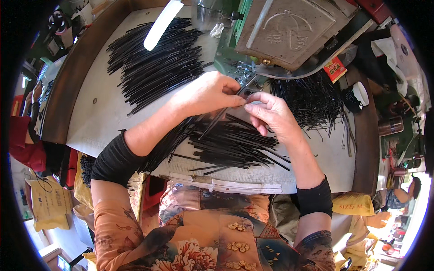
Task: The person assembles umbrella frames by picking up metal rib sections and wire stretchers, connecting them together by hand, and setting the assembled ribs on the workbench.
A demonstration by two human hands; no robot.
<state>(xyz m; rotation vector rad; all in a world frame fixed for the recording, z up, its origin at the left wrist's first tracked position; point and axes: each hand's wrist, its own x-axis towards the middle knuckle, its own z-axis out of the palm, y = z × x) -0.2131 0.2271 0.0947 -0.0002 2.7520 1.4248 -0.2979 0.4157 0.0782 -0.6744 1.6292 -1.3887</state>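
My left hand (212, 94) is closed in a pinch on a thin black umbrella rib (212, 124), which slants from the machine's working point down toward the lower left. Close beside it my right hand (272, 115) is closed, thumb and forefinger pressed together almost touching the left fingertips. What the right fingers hold is too small to make out. Just beyond both hands is the small metal working head (246, 74) of a green machine. Beneath them lies a loose pile of black ribs (235, 147).
A broad stack of black ribs (158, 67) covers the table's (92, 97) far left. A tangled heap of thin black pieces (312, 101) lies at right, by a red packet (335, 69). The machine's grey cover (291, 31) and a white lamp (162, 25) overhang the back. Wooden rims (367, 149) edge the table.
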